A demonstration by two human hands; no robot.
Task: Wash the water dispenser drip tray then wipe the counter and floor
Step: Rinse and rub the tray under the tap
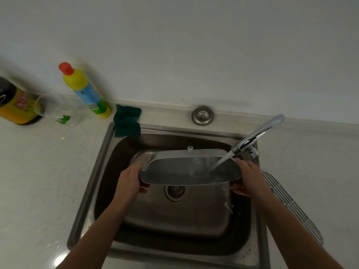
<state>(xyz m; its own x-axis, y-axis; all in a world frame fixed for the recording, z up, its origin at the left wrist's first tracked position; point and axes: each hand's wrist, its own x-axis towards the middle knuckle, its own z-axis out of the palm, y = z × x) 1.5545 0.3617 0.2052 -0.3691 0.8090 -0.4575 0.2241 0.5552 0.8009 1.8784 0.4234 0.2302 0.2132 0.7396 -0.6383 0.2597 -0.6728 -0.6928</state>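
Head view: drip tray (pixel 186 171) over the sink (pixel 91 171), left hand (pixel 129 180) and right hand (pixel 247 178) each with a grip clenched on an end. Faucet (pixel 256 135) stream hits it; wet edges could slip, and spray could reach the tabletop (pixel 38 171).

The tray (pixel 190 171) and tap (pixel 258 134) are crowding the sink (pixel 87 191) above the drain, while bottles (pixel 85 90) are blocking the counter's (pixel 38 171) far-left edge.
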